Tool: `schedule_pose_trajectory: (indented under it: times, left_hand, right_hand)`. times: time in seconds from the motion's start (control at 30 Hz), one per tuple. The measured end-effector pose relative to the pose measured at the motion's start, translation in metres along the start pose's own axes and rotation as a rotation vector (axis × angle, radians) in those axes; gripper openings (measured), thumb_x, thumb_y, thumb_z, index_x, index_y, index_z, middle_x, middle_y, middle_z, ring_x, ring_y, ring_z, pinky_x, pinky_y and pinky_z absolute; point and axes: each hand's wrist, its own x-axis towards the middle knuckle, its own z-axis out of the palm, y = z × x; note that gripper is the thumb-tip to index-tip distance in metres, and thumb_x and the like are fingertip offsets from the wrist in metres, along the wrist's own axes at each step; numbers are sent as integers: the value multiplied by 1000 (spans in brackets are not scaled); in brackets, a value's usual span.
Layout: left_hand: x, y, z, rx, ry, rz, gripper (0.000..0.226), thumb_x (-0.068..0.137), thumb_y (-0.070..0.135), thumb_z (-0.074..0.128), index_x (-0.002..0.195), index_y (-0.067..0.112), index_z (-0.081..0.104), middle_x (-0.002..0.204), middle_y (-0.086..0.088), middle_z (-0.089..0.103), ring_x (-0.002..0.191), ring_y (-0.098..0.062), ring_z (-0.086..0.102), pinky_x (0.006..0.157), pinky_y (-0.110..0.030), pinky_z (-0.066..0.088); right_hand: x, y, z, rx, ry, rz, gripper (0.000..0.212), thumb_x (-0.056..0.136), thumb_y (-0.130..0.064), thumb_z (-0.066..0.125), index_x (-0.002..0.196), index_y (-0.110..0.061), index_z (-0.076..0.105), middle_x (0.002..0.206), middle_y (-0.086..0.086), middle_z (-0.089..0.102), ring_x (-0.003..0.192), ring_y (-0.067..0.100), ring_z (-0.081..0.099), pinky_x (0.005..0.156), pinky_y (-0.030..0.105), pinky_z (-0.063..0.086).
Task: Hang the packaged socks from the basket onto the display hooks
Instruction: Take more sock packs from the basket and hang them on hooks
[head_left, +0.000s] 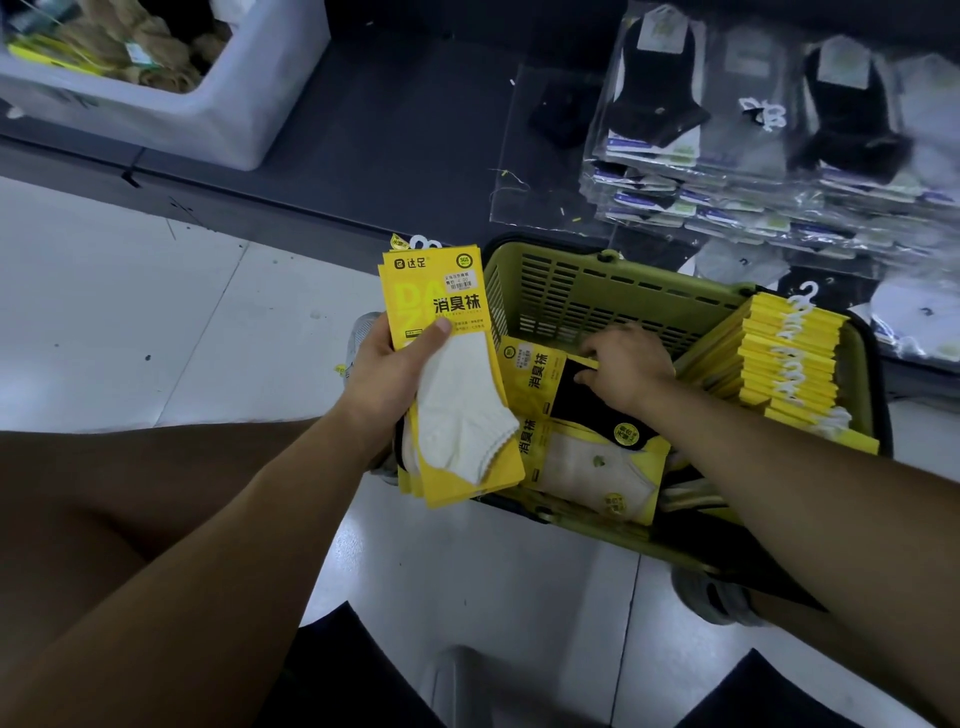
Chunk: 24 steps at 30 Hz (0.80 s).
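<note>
Pale floor tiles (130, 312) fill the near side of the aisle, and beyond them runs the dark base of a shelf unit (389, 130). A green plastic basket (571, 291) stands on the floor against this base.

The left hand (384, 374) grips a stack of yellow sock packs (415, 291) upright, outside the basket's left rim. The thumb presses flat on the front pack, and the fingers are hidden behind the stack. How many packs it holds I cannot count; only staggered edges show. A grey shoe (363, 327) is half hidden behind this hand.

The right hand (628, 364) is inside the basket. Its thumb and forefinger pinch the yellow edge of a black-sock pack (566, 384) that lies flat; the other fingertips are curled under and not visible. Just below this grip lies a pale-sock pack (587, 467), partly covered by the forearm. On the far side of the wrist, a row of yellow packs (789, 358) stands on edge along the basket's right wall, with white plastic hangers (795, 312) on top. Beyond the knuckles the basket floor is open up to the slotted back wall.

Above the right hand, clear bags of black socks (701, 130) are piled on the shelf base, blurred and cut off at the right border. Far above the left hand, a white bin (208, 104) with beige goods is cut off at the top.
</note>
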Motion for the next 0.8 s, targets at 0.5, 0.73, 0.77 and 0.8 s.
schedule_pose_trajectory:
  times: [0.5,0.73,0.77,0.8]
  left_hand:
    - [-10,6,10,48,-58,125,39,108,36,60,140,13,65,135,-10,73,125,-37,69,110,-62,51]
    - [-16,8,16,65,-196,158,50,100,45,67,138,13,66,134,-12,74,127,-34,70,114,-61,49]
    - [-14,7,15,61,-204,148,40,103,34,68,137,13,67,133,-13,74,126,-35,70,113,-62,49]
    - [-12,6,12,50,-194,135,36,105,25,68,138,12,66,133,-14,74,125,-37,70,113,-62,49]
  right_hand:
    - [-29,-18,-112,1320,-47,159,13,83,-9,74,76,-17,68,70,1,74,62,15,69,60,25,53]
    - [-39,-78,-74,1220,-80,64,16,82,-20,81,91,-13,70,87,11,73,75,20,68,68,36,53]
    - [-36,-79,-70,1137,-24,31,16,83,-27,81,89,-17,70,82,6,73,69,17,68,61,34,54]
    - [-33,-77,-68,1051,38,5,15,84,-34,79,86,-21,71,76,0,70,65,14,67,56,33,56]
